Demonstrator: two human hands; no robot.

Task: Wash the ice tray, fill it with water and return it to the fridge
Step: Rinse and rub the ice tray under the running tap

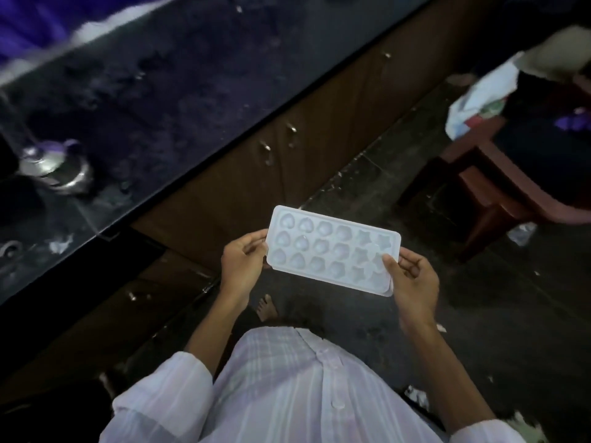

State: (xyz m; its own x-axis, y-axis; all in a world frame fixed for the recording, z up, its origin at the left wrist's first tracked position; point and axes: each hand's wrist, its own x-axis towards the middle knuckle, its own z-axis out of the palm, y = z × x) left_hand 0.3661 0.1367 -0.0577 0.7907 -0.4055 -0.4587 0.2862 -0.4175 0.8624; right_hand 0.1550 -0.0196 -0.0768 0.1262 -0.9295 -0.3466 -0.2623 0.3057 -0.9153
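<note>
Ice tray (332,251) of white translucent plastic, its moulds shaped as hearts and stars, hung level in mid-air in front of your pale checked shirt (303,394), held at both short ends. Your left hand (243,266) pinched the left end, thumb on top and fingers curled beneath. Your right hand (412,279) gripped the right end the same way, thumb lying across the rim. Below the tray lay a dark, speckled stone floor (479,314), with your bare foot (267,308) on it. To your left ran brown wooden cabinet doors (319,139) under a wet black stone countertop (160,107), where a shiny steel vessel (57,167) stood. A reddish-brown plastic chair (479,174) stood well apart on your right.
</note>
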